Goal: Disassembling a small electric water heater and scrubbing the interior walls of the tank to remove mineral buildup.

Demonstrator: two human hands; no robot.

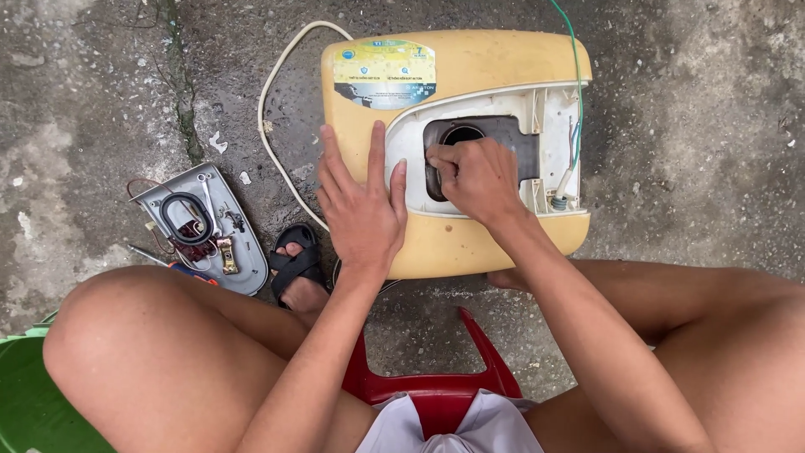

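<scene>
A yellowed, boxy water heater [470, 71] lies on the concrete floor with its white inner recess [545, 126] exposed. My left hand [360, 201] rests flat on its casing, fingers spread, just left of the recess. My right hand [478, 180] reaches into the dark round opening [465, 134] of the recess, fingers curled; what they pinch is hidden. A green wire [574, 59] runs down into the right side of the recess.
A grey removed cover [222, 243] with parts, a black ring and a screwdriver lies at the left. A white cable [277, 92] loops beside the heater. A sandalled foot [298, 268], a red stool [436, 390] and a green basin [25, 403] are near my knees.
</scene>
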